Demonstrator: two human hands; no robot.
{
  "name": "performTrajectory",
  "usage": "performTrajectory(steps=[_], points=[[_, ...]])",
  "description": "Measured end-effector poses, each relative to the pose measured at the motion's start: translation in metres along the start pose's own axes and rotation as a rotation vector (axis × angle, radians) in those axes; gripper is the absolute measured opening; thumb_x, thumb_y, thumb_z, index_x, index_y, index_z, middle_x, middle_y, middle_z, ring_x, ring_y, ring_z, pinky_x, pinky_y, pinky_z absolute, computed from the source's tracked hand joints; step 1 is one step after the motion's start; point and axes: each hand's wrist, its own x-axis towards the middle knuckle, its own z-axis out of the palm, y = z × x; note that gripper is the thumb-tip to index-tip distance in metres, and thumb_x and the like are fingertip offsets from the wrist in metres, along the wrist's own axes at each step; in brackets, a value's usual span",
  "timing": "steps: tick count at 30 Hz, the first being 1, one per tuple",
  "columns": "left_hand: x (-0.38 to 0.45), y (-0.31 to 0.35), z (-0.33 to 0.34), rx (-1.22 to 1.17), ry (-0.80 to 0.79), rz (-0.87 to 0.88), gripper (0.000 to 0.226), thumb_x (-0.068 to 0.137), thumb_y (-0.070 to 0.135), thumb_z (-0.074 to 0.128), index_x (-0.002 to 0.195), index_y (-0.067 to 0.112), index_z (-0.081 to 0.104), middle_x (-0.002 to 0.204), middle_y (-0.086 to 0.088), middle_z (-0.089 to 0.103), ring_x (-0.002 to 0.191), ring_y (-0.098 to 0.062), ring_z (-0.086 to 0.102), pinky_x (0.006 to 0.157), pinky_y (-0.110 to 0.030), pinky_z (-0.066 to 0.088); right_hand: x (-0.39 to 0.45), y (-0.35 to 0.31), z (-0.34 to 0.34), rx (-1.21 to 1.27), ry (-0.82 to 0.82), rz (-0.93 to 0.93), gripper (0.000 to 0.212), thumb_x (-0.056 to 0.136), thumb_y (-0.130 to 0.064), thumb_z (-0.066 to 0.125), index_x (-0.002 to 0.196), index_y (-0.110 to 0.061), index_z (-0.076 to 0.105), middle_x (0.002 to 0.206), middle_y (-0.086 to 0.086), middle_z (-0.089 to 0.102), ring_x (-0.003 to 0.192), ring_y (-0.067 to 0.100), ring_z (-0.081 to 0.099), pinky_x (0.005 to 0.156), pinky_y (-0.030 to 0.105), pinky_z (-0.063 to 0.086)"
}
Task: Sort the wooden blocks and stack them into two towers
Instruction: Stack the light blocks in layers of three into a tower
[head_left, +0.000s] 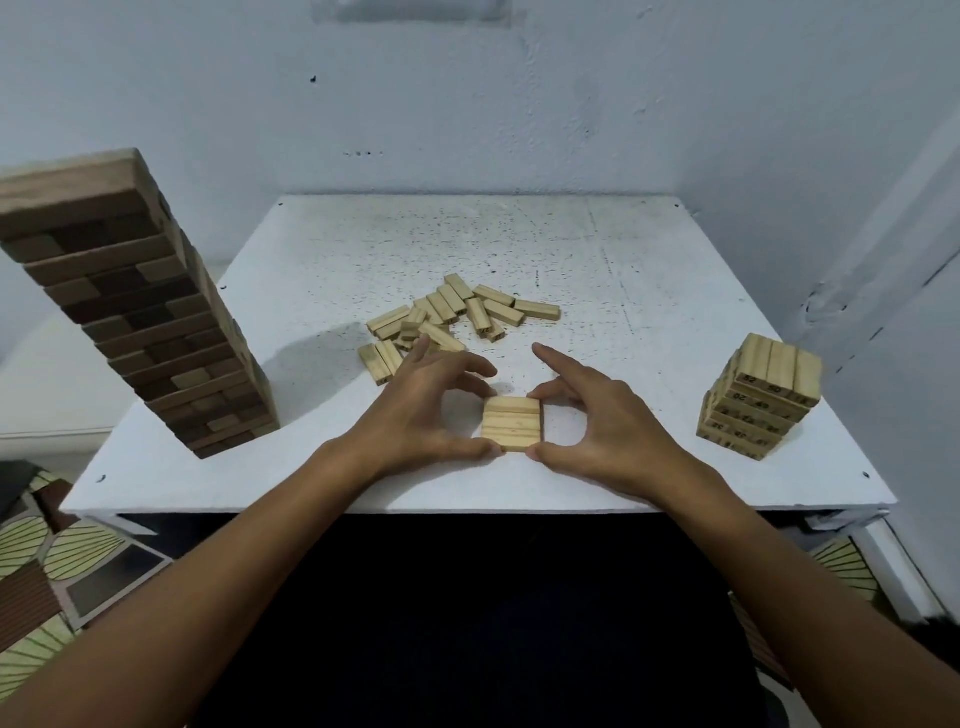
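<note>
I take the short pale tower as my landmark; it stands at the right side of the white table. To its left, near the front edge, lies the square layer of three pale blocks, their long axes running left to right, exactly between my hands. My left hand and right hand are equally near and both pinch it: each thumb touches a near corner, curled fingers reach the far edge, index fingers stay lifted. Further left and behind lies the loose pile, and far left the tall dark tower. I judge the layer must travel right, onto the landmark.
</note>
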Motion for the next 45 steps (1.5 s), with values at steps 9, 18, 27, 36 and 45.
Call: performTrajectory(steps=[9,18,27,36,45], points=[[0.034,0.031,-0.028,-0.192,0.144,0.166,0.061,0.058,0.039,0.083,0.110,0.017,0.059,0.107,0.004,0.068,0.103,-0.009,0.065,0.093,-0.032,0.052,0.002,-0.021,-0.048,-0.064,0.213,-0.135,0.092,0.068,-0.030,0.082,0.147,-0.031,0.034,0.116,-0.019,0.062,0.111,0.008,0.051,0.094,0.040,0.047],[0.101,0.081,-0.002,-0.228,0.071,0.271,0.060,0.057,0.036,0.086,0.108,0.018,0.059,0.102,0.008,0.071,0.103,-0.002,0.065,0.093,-0.019,0.047,-0.022,0.002,-0.117,-0.139,0.328,-0.074,0.087,0.068,-0.027,0.083,0.144,-0.027,0.040,0.100,-0.036,0.055,0.109,0.010,0.055,0.094,0.033,0.049],[0.144,0.123,0.048,-0.312,-0.102,0.288,0.055,0.057,0.032,0.087,0.102,0.022,0.058,0.099,0.010,0.071,0.102,-0.001,0.065,0.097,-0.026,0.048,-0.067,0.038,-0.153,-0.070,0.384,0.110,0.088,0.068,-0.025,0.084,0.144,-0.027,0.040,0.104,-0.027,0.058,0.101,-0.011,0.053,0.089,0.010,0.041],[0.154,0.131,0.067,-0.321,-0.208,0.230,0.052,0.062,0.019,0.091,0.104,0.018,0.060,0.103,0.006,0.071,0.105,-0.003,0.064,0.098,-0.022,0.045,-0.079,0.056,-0.153,-0.063,0.406,0.172,0.086,0.071,-0.024,0.084,0.145,-0.027,0.039,0.106,-0.023,0.058,0.095,-0.010,0.052,0.082,0.004,0.037],[0.154,0.129,0.070,-0.311,-0.228,0.235,0.046,0.065,0.017,0.090,0.103,0.015,0.063,0.104,0.005,0.070,0.106,-0.007,0.063,0.098,-0.019,0.045,-0.079,0.058,-0.150,-0.048,0.404,0.179,0.087,0.072,-0.022,0.084,0.146,-0.024,0.038,0.106,-0.020,0.059,0.097,0.000,0.054,0.091,0.016,0.040]])
